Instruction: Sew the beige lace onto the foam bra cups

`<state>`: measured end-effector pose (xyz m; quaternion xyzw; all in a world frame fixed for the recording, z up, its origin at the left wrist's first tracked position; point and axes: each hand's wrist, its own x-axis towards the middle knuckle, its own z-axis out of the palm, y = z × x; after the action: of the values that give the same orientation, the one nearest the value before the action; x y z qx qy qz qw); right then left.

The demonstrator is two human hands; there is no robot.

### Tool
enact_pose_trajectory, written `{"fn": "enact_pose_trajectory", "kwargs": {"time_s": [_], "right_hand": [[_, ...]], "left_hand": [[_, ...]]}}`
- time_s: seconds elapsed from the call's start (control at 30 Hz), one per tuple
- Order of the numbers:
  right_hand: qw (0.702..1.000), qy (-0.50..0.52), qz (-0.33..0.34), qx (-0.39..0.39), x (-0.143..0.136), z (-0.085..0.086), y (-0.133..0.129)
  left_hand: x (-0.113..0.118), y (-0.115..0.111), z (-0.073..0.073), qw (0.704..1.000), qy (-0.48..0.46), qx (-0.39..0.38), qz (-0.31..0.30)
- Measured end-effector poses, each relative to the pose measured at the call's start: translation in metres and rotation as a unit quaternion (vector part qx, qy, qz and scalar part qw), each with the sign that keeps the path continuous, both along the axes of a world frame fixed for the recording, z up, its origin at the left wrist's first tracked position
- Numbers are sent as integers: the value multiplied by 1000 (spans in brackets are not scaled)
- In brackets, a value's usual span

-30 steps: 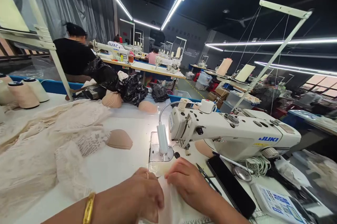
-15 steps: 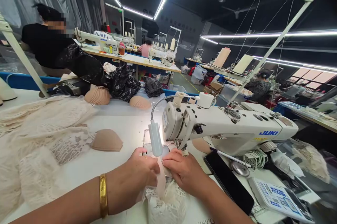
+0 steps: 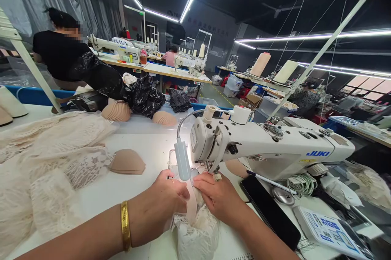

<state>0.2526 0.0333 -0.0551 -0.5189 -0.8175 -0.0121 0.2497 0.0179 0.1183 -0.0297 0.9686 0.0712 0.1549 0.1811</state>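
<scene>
A white sewing machine [image 3: 275,142] stands in front of me, and a small lamp [image 3: 182,160] on a bendy neck lights its needle area. My left hand [image 3: 161,207], with a gold bangle at the wrist, is closed on the left edge of a pale beige fabric strip [image 3: 192,203]. My right hand [image 3: 218,197] pinches the same piece from the right, close beside the presser foot. Cream lace fabric [image 3: 197,235] hangs bunched from the strip towards me. The lamp head and my fingers hide the needle and part of the cloth.
Cream lace [image 3: 51,170] is heaped on the left. Beige bra cups [image 3: 127,162] lie beside it. A black phone [image 3: 270,211], a white-and-blue box [image 3: 328,231] and a coiled cable [image 3: 302,185] lie on the right. Black plastic bags [image 3: 146,97] sit behind; a person [image 3: 61,54] sits at far left.
The whole view has shifted slightly to the right, with the machine and table. Both hands keep almost the same place on the fabric by the presser foot.
</scene>
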Motion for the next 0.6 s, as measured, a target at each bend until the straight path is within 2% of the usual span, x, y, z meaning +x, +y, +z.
{"fn": "enact_pose_trajectory", "kwargs": {"time_s": [0.23, 0.6], "right_hand": [[1000, -9, -10, 4, 0, 1, 0], [999, -22, -47, 1, 2, -3, 2]], "left_hand": [[1, 0, -3, 1000, -8, 8, 3], [0, 9, 11, 999, 29, -7, -10]]}}
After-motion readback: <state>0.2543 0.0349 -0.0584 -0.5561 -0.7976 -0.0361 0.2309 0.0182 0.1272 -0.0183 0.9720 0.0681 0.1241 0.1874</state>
